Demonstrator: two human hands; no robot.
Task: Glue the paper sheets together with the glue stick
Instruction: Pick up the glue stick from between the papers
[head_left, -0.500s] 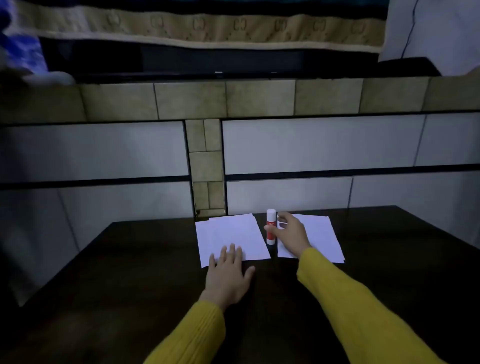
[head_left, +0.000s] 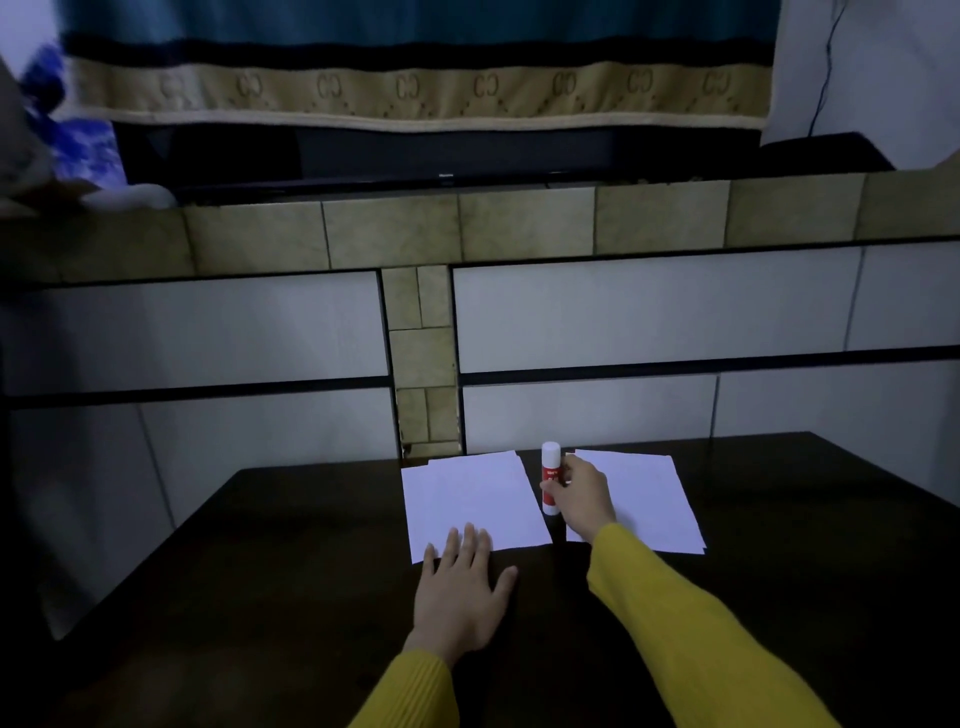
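Now at the bench (head_left: 311, 597): glue stick (head_left: 550, 486) stands upright in the gap between two sets of white sheets, left sheets (head_left: 467, 493) and right sheets (head_left: 644, 499), all lying flat. Our right hand (head_left: 582, 496) has its grip closed round the stick's lower body, thumb and fingers curled on the red label, cap clear above. Our left hand (head_left: 462, 587) lies flat, fingers straight, tips resting on the near edge of the left sheets, holding nothing.

Handling, as we judge it: the stick is light, rigid, smooth plastic; take it mid-barrel, leaving the cap free for pulling off. The sheets are thin, limp, quick to slide on the dark polished top and quick to crease; pin them with flat fingers near an edge and lift by a corner. Cap still on, so no glue is laid yet.
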